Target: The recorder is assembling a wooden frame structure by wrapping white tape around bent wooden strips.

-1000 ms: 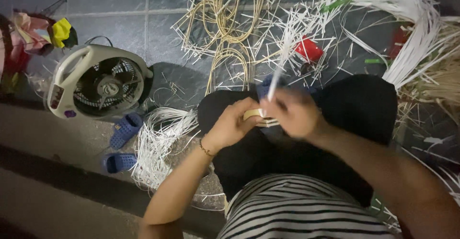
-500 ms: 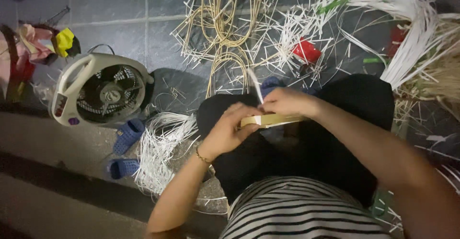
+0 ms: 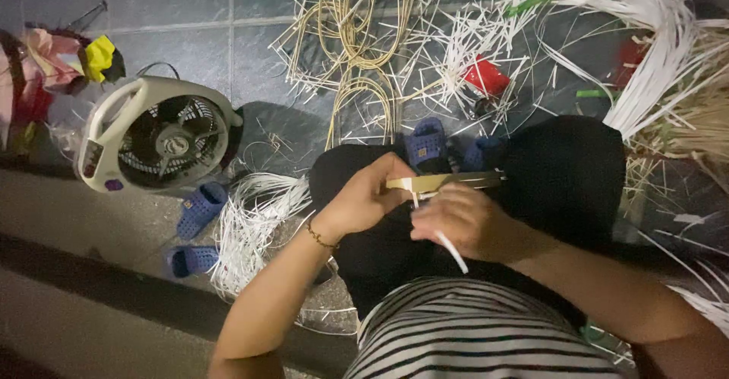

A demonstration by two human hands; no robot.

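Fingers of your left hand (image 3: 363, 200) pinched the left end of a flat tan bamboo strip (image 3: 444, 182), which lay level above your lap. Your right hand (image 3: 463, 222) was closed around a thin white cane strand (image 3: 451, 248), just below that strip.

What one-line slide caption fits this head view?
Seated person's left hand steadies a flat tan strip while the right hand works a white strand around it.

Head camera looks steeply down, close, somewhat dim
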